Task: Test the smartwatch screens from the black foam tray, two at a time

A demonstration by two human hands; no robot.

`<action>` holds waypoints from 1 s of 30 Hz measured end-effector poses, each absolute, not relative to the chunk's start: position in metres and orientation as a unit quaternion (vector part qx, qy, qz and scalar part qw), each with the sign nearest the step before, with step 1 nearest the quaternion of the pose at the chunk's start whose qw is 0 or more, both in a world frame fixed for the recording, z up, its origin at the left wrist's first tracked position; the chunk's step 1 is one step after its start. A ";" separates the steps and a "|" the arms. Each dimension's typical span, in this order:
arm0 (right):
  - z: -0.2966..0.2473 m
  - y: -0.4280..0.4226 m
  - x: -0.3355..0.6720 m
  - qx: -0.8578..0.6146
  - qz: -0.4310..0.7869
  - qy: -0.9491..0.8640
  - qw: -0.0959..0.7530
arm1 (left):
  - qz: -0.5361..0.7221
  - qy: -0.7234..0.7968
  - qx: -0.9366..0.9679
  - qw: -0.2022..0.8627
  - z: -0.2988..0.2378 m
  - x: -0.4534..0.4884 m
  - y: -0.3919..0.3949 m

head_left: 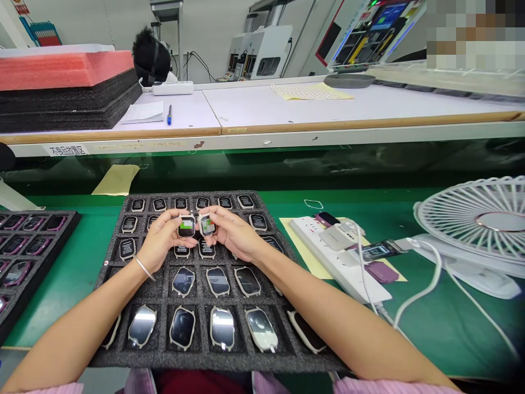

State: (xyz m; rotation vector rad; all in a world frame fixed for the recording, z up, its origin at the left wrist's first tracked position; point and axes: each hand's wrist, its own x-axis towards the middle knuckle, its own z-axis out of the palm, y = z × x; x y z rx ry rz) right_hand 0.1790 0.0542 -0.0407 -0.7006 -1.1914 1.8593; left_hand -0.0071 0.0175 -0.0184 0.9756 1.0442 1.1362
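Over a black foam tray (217, 358), my left hand (162, 238) pinches a square smartwatch body (186, 225) by its edges, and my right hand (233, 232) pinches a second smartwatch body (207, 225). Both lit screens show green and red patches, and the two watches nearly touch. Far rows of the tray hold watch bodies with dark labelled faces (180, 203). Near rows hold shiny oval-edged watch parts (223, 328) in separate pockets. My hands hide several pockets.
A second foam tray (69, 216) of watches lies left on the green mat. To the right are a white power strip (336, 257) with cables and a white desk fan (476, 219). Behind stands a white shelf (287, 109) holding stacked foam, a pen and papers.
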 end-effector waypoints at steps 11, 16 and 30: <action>-0.042 0.053 0.180 -0.278 0.717 -0.499 0.400 | 0.487 0.446 0.424 0.620 -0.016 -0.006 0.016; -0.041 0.053 0.181 -0.278 0.715 -0.500 0.401 | 0.488 0.442 0.425 0.621 -0.016 -0.006 0.015; -0.038 0.052 0.182 -0.255 0.729 -0.501 0.391 | 0.495 0.440 0.427 0.616 -0.017 -0.008 0.016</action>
